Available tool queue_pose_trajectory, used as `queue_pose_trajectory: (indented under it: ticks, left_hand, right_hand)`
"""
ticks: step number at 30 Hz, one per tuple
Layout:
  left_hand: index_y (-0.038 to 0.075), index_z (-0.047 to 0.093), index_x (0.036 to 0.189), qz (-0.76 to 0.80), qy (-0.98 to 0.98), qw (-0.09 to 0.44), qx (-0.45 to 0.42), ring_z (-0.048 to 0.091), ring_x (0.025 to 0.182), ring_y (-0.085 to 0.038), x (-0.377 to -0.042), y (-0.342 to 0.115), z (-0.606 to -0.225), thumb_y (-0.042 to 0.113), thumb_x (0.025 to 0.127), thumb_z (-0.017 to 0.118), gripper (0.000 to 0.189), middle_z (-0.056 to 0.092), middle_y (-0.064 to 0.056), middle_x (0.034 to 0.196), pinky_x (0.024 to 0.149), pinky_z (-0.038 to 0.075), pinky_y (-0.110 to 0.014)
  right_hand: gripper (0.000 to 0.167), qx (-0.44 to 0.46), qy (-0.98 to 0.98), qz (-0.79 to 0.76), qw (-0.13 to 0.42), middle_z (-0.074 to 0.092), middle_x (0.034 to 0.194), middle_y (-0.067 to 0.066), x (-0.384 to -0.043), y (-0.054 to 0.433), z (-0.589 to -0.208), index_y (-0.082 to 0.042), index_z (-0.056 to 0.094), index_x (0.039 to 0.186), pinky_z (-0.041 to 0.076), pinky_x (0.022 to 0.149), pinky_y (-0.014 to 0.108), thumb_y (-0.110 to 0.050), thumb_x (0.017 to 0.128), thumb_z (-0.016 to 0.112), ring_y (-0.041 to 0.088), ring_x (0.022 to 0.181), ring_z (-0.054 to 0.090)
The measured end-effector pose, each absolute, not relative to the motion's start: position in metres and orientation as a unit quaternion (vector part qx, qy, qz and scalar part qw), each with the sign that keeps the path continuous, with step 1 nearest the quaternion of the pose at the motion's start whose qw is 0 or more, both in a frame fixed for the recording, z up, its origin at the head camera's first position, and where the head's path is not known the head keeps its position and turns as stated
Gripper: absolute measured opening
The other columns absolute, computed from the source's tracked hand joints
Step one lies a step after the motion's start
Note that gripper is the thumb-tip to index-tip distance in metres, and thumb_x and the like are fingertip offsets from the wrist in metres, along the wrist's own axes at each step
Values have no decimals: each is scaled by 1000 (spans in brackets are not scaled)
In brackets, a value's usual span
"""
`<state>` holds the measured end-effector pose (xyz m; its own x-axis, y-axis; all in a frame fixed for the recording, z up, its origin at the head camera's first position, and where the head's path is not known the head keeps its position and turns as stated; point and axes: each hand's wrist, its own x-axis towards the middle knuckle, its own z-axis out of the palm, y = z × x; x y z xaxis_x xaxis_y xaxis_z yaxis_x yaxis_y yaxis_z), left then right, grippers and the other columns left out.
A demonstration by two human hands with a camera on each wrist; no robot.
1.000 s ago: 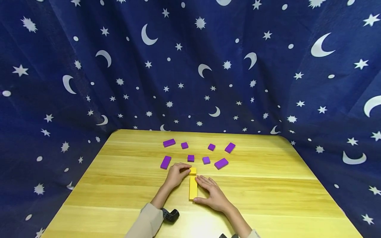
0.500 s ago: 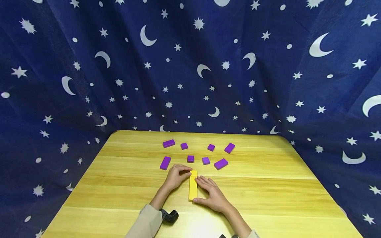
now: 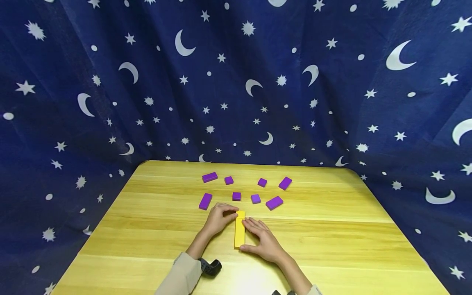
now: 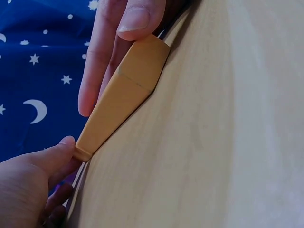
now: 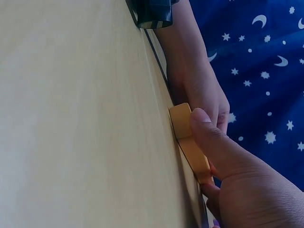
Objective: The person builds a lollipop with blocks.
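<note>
A long yellow block [image 3: 239, 235] lies flat on the table, one end toward the person. At its far end sits a small yellow block [image 3: 241, 214], lined up with it and right against it. My left hand [image 3: 216, 219] pinches the small block from the left with thumb and forefinger; in the left wrist view its thumb [image 4: 66, 141] is at that end. On the right, my right hand [image 3: 262, 242] grips the long block, thumb at the near end and the fingers along its right side. The right thumb [image 5: 202, 115] shows at the block's end in the right wrist view.
Several purple blocks lie spread in two loose rows beyond the hands, among them a small purple square [image 3: 237, 196] and a purple rectangle [image 3: 274, 203]. The wooden table [image 3: 147, 229] ends at a dark blue curtain [image 3: 228, 102] with moons and stars.
The left hand has moved slightly right and nearer with the small yellow block, closing the gap to the long one. The right hand has stayed in place on the long block.
</note>
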<state>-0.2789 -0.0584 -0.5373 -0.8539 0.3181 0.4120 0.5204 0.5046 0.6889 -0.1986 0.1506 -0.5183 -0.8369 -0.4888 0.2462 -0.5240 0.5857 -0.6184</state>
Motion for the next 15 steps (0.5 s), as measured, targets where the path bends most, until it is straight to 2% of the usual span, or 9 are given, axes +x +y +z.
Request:
queue_pose_trajectory:
  ticks: [9,15]
  left_hand:
    - [17,71,104,-441,-855,116,-246,55,95,-15,-276,-60,-538,24,85,67,21,67,6,102,84,45,-34]
    - [17,72,103,-442,-857,111,-242,55,95,-14,-277,-59,-537,24,84,68,20,67,6,101,85,45,-34]
  right_hand:
    - [75,252,-869,426,21,36,145,7,-199,149,-516,-9,41,140,24,103,59,-43,79,69,32,131,31]
    - [76,246,-882,401,23,38,143,6,-200,149,-517,-7,41,140,24,106,53,-47,80,66,30,132,31]
